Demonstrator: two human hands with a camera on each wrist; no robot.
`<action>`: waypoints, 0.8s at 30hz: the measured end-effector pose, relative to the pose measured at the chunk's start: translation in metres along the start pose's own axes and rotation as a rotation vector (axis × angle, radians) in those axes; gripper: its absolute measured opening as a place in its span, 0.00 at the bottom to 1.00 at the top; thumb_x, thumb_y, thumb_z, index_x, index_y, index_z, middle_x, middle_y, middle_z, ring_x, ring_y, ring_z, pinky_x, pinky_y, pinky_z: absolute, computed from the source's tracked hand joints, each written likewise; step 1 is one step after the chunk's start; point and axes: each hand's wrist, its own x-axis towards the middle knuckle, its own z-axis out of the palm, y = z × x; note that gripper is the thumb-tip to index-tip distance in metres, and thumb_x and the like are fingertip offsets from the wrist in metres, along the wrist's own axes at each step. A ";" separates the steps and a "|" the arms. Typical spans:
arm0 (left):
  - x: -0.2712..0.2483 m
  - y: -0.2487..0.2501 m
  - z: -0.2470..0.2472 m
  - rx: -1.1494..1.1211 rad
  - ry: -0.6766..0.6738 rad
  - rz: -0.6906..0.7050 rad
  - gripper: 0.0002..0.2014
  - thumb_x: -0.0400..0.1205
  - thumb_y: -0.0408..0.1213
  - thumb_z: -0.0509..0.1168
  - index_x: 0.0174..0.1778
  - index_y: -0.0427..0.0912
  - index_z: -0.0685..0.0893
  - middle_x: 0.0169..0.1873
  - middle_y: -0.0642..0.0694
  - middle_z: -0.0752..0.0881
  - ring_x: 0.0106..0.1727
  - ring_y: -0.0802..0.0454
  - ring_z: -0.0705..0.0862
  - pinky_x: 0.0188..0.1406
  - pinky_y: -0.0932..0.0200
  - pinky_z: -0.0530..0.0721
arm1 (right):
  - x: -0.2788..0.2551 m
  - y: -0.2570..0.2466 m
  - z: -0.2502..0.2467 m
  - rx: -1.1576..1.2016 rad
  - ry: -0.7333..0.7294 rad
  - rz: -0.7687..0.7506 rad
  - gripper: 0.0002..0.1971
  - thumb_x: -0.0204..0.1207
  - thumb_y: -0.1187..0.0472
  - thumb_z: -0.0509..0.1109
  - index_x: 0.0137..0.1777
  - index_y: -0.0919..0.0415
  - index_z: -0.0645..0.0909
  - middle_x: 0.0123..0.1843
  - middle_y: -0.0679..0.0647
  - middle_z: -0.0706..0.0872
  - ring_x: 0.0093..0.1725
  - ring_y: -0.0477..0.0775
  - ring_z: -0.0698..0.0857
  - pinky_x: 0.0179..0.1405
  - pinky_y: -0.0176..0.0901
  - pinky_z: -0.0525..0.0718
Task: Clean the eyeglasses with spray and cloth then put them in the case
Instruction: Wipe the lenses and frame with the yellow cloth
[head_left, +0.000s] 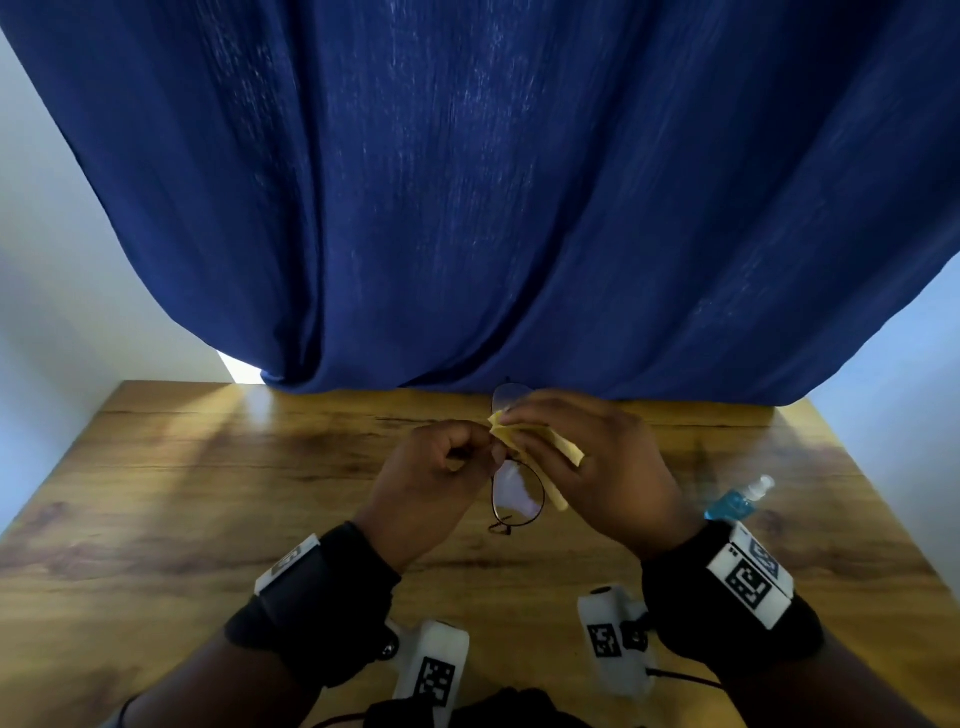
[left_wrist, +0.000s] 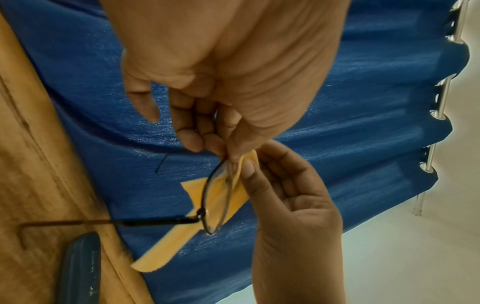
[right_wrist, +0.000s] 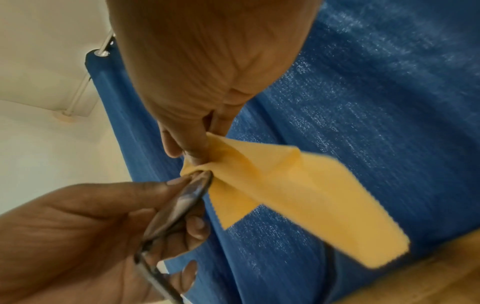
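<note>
1. The eyeglasses (head_left: 517, 491) are held in mid-air above the counter (head_left: 208, 467), pinched at the frame by the grip of the left hand (head_left: 426, 483).
2. The yellow cloth (right_wrist: 298, 185) is pinched around the rim of one lens by the grip of the right hand (head_left: 587, 467), its loose end left hanging.
3. The thin frame could be bent, or a lens pushed out, if the two pinches are twisted against each other.
4. The frame could be let slip onto the counter, since only fingertips are closed on it.
5. A smear could be left if bare fingertips touch the lens.
6. The spray bottle (head_left: 740, 501) is seen lying on the counter beside the right wrist, blue liquid inside.
7. The dark case (left_wrist: 78, 271) lies on the counter, apparently closed; its contents cannot be told.
</note>
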 end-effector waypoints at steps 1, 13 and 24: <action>0.001 0.000 0.000 -0.003 -0.003 0.007 0.07 0.87 0.38 0.68 0.51 0.50 0.93 0.47 0.56 0.95 0.51 0.61 0.92 0.55 0.61 0.88 | 0.000 0.003 -0.001 -0.034 0.013 0.010 0.09 0.79 0.66 0.79 0.58 0.59 0.92 0.55 0.49 0.92 0.57 0.46 0.87 0.59 0.34 0.82; 0.003 -0.010 0.005 0.200 0.071 0.123 0.04 0.83 0.39 0.73 0.47 0.52 0.94 0.42 0.57 0.90 0.46 0.62 0.88 0.45 0.70 0.83 | -0.010 -0.006 0.007 -0.178 0.023 0.004 0.06 0.79 0.57 0.79 0.53 0.55 0.93 0.49 0.47 0.90 0.49 0.49 0.83 0.48 0.45 0.81; 0.005 -0.011 0.004 0.210 0.050 0.170 0.06 0.83 0.39 0.73 0.45 0.55 0.94 0.42 0.57 0.89 0.45 0.59 0.87 0.45 0.61 0.83 | 0.000 -0.001 -0.003 -0.294 0.041 0.105 0.08 0.82 0.48 0.72 0.50 0.49 0.90 0.44 0.45 0.90 0.47 0.50 0.83 0.46 0.57 0.81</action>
